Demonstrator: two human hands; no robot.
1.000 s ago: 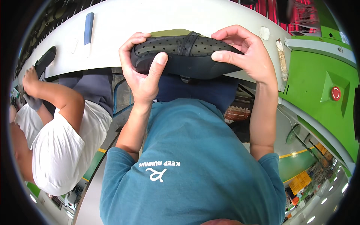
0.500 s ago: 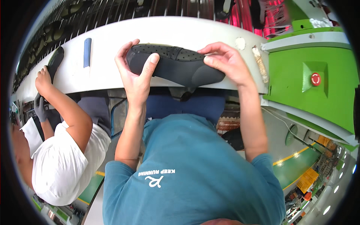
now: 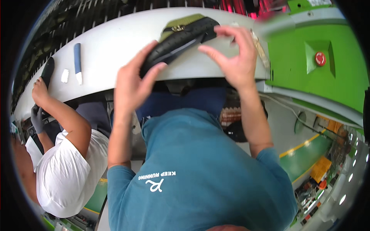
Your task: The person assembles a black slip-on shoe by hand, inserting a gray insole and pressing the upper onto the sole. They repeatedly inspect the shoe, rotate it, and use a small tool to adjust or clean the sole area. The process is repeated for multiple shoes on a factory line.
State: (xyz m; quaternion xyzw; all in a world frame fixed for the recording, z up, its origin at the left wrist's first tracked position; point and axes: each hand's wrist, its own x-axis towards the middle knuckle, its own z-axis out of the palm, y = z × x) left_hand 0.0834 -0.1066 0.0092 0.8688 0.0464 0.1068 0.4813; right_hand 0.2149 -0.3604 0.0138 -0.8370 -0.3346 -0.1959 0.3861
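A shoe (image 3: 179, 40) with a black sole side, an olive-green upper and a gold-coloured buckle is tilted over the white table, its right end farther away. My left hand (image 3: 133, 81) holds its left end, the thumb on the near side and the fingers behind. At the far right end, my right hand (image 3: 237, 59) has thumb and fingers spread apart. One right fingertip overlaps the shoe's edge; whether it touches I cannot tell. Blur softens both hands.
On the white table (image 3: 104, 50) lie a blue-handled tool (image 3: 78, 57), a small white piece (image 3: 65, 76) and a pale stick (image 3: 262, 52). A green machine (image 3: 296, 46) with a red button stands right. A co-worker's hand (image 3: 39, 90) holds a dark shoe-shaped piece (image 3: 47, 69) at left.
The shoe has moved away from me and turned, its right end swinging farther off, so the green upper and buckle show. My right hand's finger and thumb have parted from their hold on it.
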